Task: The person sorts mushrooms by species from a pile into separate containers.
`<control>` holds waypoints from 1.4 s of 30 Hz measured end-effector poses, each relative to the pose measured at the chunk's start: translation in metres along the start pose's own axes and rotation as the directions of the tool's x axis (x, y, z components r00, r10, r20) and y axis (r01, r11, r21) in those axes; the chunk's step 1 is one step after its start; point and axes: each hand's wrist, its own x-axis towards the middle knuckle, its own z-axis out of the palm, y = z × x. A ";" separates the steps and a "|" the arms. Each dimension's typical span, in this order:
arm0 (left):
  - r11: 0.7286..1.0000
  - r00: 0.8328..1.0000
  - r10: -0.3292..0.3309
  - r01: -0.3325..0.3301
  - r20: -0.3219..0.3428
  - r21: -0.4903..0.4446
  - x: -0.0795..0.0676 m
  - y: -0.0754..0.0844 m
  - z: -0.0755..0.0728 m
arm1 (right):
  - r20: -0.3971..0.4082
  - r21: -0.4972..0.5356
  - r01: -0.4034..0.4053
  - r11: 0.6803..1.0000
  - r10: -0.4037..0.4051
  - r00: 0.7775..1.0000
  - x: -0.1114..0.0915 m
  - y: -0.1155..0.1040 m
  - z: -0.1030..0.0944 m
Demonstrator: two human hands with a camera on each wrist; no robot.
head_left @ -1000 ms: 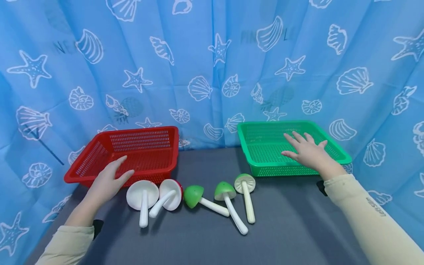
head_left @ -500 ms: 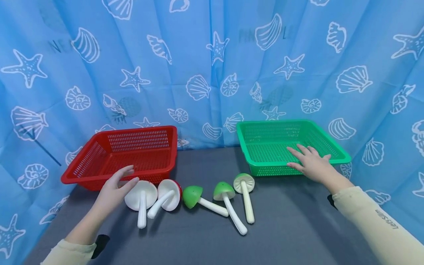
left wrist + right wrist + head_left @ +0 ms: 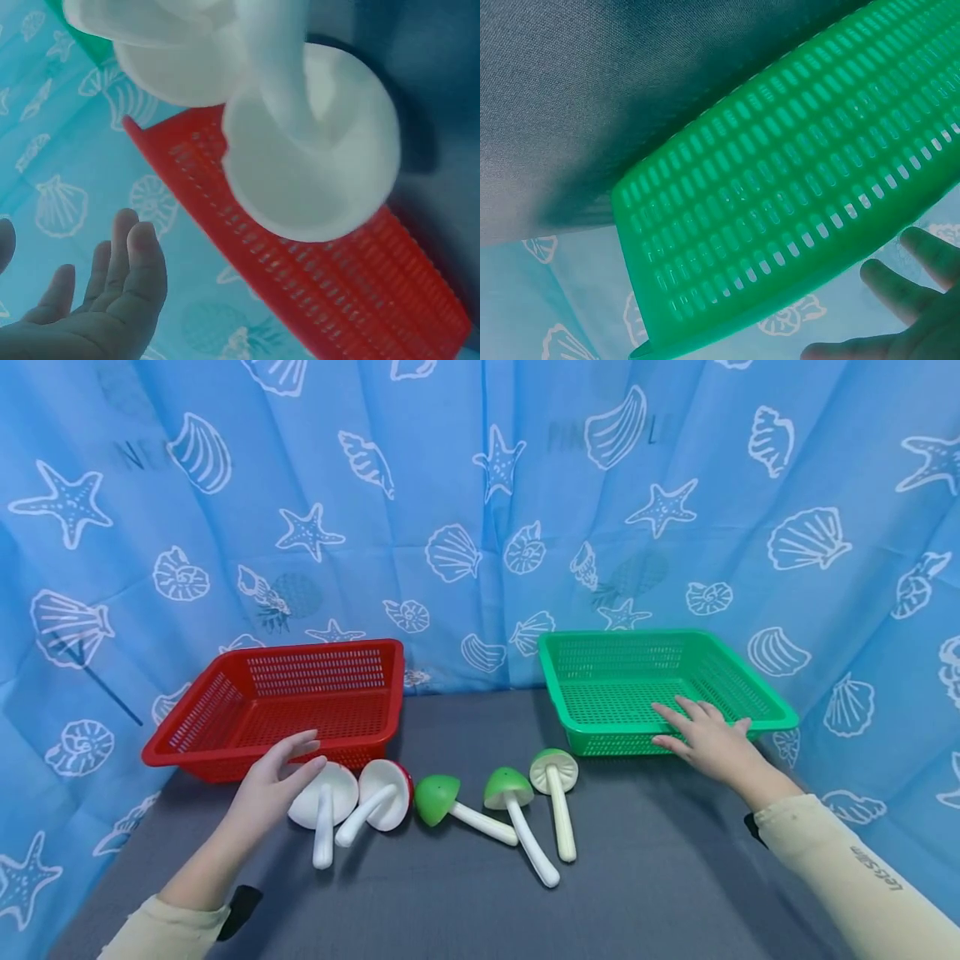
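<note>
My left hand [image 3: 273,781], fingers relaxed and holding nothing, hovers beside the leftmost toy mushroom [image 3: 324,827], whose white underside and stem face me. A second red-capped mushroom [image 3: 382,797] lies right of it. In the left wrist view that hand [image 3: 112,300] shows below the mushrooms [image 3: 322,187] and the red basket [image 3: 330,285]. Over the front rim of the green basket [image 3: 615,742] my right hand [image 3: 712,743] spreads its fingers. The right wrist view has its fingers [image 3: 900,289] near the basket's rim. Nothing is in this hand.
Three green-capped mushrooms lie mid-table: one tipped sideways [image 3: 437,800], one slanting [image 3: 507,789], one with its pale gills [image 3: 555,770] showing. The red basket [image 3: 315,693] stands behind on the left. A blue curtain with shells [image 3: 453,552] hangs behind the grey table [image 3: 480,910].
My left hand has moved right, from the red basket's front rim toward the leftmost mushroom. The right hand has drawn back slightly toward the green basket's front rim. The mushrooms lie as before.
</note>
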 end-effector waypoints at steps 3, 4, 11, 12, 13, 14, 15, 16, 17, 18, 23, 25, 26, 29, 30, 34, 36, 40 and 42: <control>0.998 0.999 0.037 -0.036 -0.025 0.049 0.003 -0.005 -0.001 | -0.002 -0.011 -0.008 1.000 0.007 1.000 -0.001 0.000 0.000; 0.996 0.998 0.056 -0.053 -0.037 0.076 0.005 -0.007 -0.001 | -0.004 -0.017 -0.009 1.000 0.009 1.000 -0.002 0.000 0.000; 0.967 0.985 0.150 -0.128 -0.082 0.220 0.009 -0.021 -0.004 | -0.020 -0.026 0.000 1.000 0.000 1.000 -0.004 -0.002 -0.001; 0.964 0.984 0.159 -0.137 -0.085 0.227 0.009 -0.022 -0.004 | -0.023 -0.026 0.002 1.000 -0.003 1.000 -0.004 -0.003 -0.001; 0.962 0.982 0.168 -0.143 -0.088 0.234 0.009 -0.023 -0.004 | -0.025 -0.024 0.005 1.000 -0.005 1.000 -0.004 -0.003 0.000; 0.960 0.981 0.172 -0.147 -0.091 0.238 0.009 -0.025 -0.005 | -0.028 -0.025 0.008 1.000 -0.009 1.000 -0.003 -0.004 0.000; 0.960 0.980 0.175 -0.149 -0.092 0.239 0.009 -0.025 -0.005 | -0.031 -0.027 0.011 1.000 -0.012 0.999 -0.003 -0.004 0.000; 0.959 0.980 0.178 -0.152 -0.092 0.237 0.009 -0.026 -0.005 | -0.032 -0.028 0.014 0.999 -0.015 0.999 -0.003 -0.004 0.000; 0.960 0.980 0.178 -0.153 -0.092 0.235 0.008 -0.026 -0.006 | -0.032 -0.029 0.016 0.999 -0.017 0.999 -0.003 -0.004 0.000; 0.961 0.980 0.176 -0.152 -0.090 0.232 0.008 -0.026 -0.006 | -0.032 -0.030 0.017 0.999 -0.018 0.999 -0.002 -0.004 0.000; 0.964 0.981 0.173 -0.152 -0.083 0.219 0.006 -0.022 -0.006 | -0.028 -0.025 0.013 1.000 -0.014 1.000 -0.002 -0.005 -0.001; 0.965 0.981 0.175 -0.155 -0.079 0.212 0.006 -0.020 -0.006 | -0.026 -0.025 0.010 1.000 -0.011 1.000 -0.002 -0.005 -0.002; 0.965 0.981 0.176 -0.156 -0.077 0.209 0.006 -0.019 -0.006 | -0.024 -0.025 0.009 1.000 -0.009 1.000 -0.002 -0.005 -0.002; 0.964 0.981 0.183 -0.166 -0.065 0.207 0.005 -0.015 -0.004 | -0.025 -0.030 0.007 1.000 -0.008 1.000 -0.002 -0.005 -0.003; 0.964 0.981 0.185 -0.169 -0.061 0.208 0.005 -0.014 -0.003 | -0.026 -0.032 0.006 0.999 -0.007 1.000 -0.002 -0.005 -0.003; 0.963 0.980 0.192 -0.177 -0.057 0.201 0.003 -0.010 0.001 | -0.029 -0.034 0.006 0.999 -0.007 1.000 -0.001 -0.006 -0.003; 0.968 0.981 0.187 -0.175 -0.051 0.182 0.001 -0.007 0.003 | -0.030 -0.038 0.005 0.999 -0.006 1.000 0.000 -0.006 -0.003; 0.978 0.986 0.167 -0.161 -0.030 0.134 -0.003 0.001 0.010 | -0.034 -0.042 0.006 0.999 -0.008 0.999 0.001 -0.004 0.001; 0.982 0.988 0.154 -0.150 -0.022 0.114 -0.006 0.007 0.015 | -0.035 -0.045 0.009 0.999 -0.010 0.999 0.002 -0.003 0.003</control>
